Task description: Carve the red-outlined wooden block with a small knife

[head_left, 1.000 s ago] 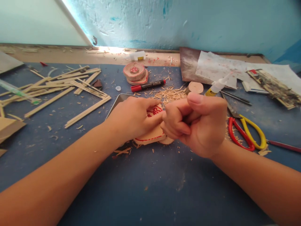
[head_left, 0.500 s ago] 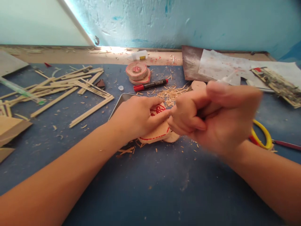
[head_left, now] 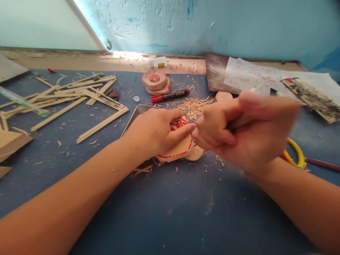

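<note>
My left hand [head_left: 156,131] presses its fingers and thumb on a pale wooden piece [head_left: 174,154] with red marker lines and a red drawn pattern. Another light wood piece [head_left: 196,153] shows partly beneath it. To the right, my right hand [head_left: 247,129] is closed in a fist just beside the wooden piece, its upper part smeared by motion. A whitish translucent tip [head_left: 261,85] shows above the fist; whether it belongs to something inside the fingers, I cannot tell. Behind my left wrist lies a metal-rimmed tray [head_left: 136,112], mostly covered.
Wood shavings [head_left: 195,106] lie beyond my hands, near a red marker [head_left: 170,95] and stacked round carved pieces [head_left: 155,80]. Wooden sticks [head_left: 61,113] spread over the left. On the right are yellow-handled scissors [head_left: 297,152], a thin dark-red tool [head_left: 322,163] and white paper [head_left: 244,74].
My right fist has shifted slightly to the right, uncovering more of the red edge line on the wooden piece. My left hand keeps its place on the wood.
</note>
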The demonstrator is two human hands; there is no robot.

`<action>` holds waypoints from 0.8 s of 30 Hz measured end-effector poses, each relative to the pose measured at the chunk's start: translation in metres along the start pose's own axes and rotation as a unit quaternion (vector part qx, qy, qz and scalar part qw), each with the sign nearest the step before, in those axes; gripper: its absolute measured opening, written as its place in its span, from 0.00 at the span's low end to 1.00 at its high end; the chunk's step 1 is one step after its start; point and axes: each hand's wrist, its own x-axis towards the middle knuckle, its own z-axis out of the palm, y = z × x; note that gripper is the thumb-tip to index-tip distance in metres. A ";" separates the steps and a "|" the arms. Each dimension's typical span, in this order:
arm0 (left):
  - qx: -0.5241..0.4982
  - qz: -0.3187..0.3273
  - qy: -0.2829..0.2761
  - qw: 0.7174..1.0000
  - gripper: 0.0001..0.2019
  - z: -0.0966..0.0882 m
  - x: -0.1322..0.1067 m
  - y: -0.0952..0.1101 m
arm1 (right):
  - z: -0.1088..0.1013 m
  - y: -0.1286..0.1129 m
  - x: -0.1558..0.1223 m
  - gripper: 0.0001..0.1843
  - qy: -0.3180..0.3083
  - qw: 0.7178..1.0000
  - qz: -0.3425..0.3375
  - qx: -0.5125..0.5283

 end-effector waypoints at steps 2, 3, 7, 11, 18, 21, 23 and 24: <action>0.001 0.000 0.002 1.000 0.22 0.000 0.000 0.000 | 0.000 0.000 0.000 0.29 0.014 1.000 -0.006 -0.003; 0.002 0.001 0.002 1.000 0.22 0.001 0.000 0.000 | 0.000 0.001 -0.001 0.29 0.001 1.000 -0.007 0.003; 0.008 0.005 0.004 1.000 0.23 0.000 -0.001 0.000 | 0.000 0.003 -0.001 0.27 -0.011 1.000 -0.002 -0.008; 0.006 0.004 -0.001 1.000 0.22 0.001 0.000 -0.001 | -0.001 0.003 -0.001 0.27 -0.008 1.000 -0.006 -0.002; 0.009 0.001 0.002 1.000 0.23 0.001 -0.001 0.000 | -0.002 0.002 -0.001 0.28 -0.026 1.000 -0.002 0.012; 0.016 0.008 0.002 1.000 0.24 0.001 -0.002 -0.001 | -0.001 0.001 -0.002 0.28 -0.017 1.000 -0.003 0.012; 0.020 0.012 0.005 1.000 0.24 0.000 -0.002 -0.001 | 0.000 0.001 -0.002 0.29 -0.010 1.000 -0.008 0.011; 0.019 0.012 0.001 1.000 0.23 0.000 -0.002 -0.001 | 0.001 0.000 -0.003 0.28 -0.012 1.000 -0.004 0.008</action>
